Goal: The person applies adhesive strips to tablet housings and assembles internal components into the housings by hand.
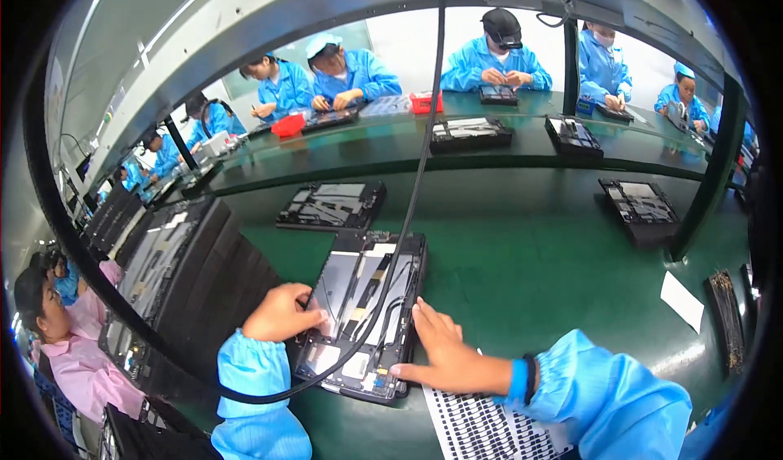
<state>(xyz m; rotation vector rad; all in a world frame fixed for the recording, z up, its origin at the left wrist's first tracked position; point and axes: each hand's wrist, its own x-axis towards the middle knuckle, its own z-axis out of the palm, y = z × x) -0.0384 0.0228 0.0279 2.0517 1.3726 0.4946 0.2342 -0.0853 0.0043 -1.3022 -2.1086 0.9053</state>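
An opened tablet in a black tray lies on the green bench before me, its thin cables, dark strips and silvery parts exposed. At its left edge is my left hand, fingers curled in and thumb over the rim; the closed grip partly hides that edge. My right hand rests along the opposite side with fingers stretched out, its thumb on the lower right corner by a small yellow patch. A black cable hangs down across the view, passing in front of the tablet. Another opened tablet lies just beyond.
On the left rises a tall stack of black trays. A printed label sheet lies under my right forearm, and a white card further right. More opened units sit beyond. Several blue-clad people work across the raised shelf.
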